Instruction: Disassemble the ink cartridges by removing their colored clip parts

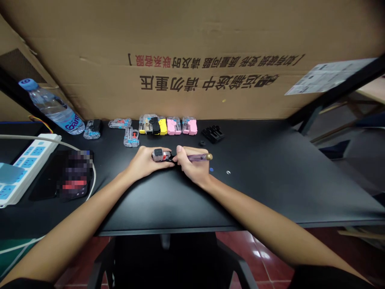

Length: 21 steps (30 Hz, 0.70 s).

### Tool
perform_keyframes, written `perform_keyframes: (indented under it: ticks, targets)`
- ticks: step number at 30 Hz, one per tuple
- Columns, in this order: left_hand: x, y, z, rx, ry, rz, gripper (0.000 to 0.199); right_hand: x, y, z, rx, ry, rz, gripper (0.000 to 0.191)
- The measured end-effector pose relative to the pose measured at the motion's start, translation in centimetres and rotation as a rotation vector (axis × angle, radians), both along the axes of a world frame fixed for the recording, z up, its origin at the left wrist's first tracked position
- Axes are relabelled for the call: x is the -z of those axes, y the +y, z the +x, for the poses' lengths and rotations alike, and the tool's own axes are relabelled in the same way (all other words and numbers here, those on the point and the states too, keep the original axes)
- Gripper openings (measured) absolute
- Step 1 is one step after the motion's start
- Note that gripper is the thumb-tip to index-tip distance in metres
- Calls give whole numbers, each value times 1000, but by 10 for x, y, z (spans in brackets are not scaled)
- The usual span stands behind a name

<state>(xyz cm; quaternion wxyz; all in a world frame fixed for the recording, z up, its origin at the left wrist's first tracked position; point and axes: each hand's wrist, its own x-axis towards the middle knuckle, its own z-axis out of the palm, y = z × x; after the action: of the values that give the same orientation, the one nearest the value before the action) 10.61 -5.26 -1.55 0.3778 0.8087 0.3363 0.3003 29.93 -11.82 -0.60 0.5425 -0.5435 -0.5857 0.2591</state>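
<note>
Above the middle of the black table, my left hand (pixel 143 162) is closed around a small clear device (pixel 161 154) with a dark square and a red part. My right hand (pixel 194 166) grips a purple see-through screwdriver (pixel 197 157) with a gold round end; its tip points left at the device. The exact contact between tip and device is too small to make out. Just right of my right hand lie a small blue disc (pixel 211 169) and a small white ring (pixel 228 172).
Clear, yellow and pink devices (pixel 173 126) line the back, beside black parts (pixel 213 133) and a small black ring (pixel 202 143). A water bottle (pixel 57 109), power strip (pixel 28 168) and cable are at left. Behind stands a cardboard sheet (pixel 180 36).
</note>
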Motion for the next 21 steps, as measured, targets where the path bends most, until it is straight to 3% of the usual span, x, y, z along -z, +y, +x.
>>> perform_keyframes:
  ticks: [4,12,21]
  targets:
    - [-1,1,0,8,-5,-9,49,1,-1,1,-11,-49,1,61]
    - [0,-3,1,24,10,51,44,-5,7,-9,69,178,-152,53]
    - [6,-7,8,-113,43,194,41,-4,13,-7,150,242,-172,50]
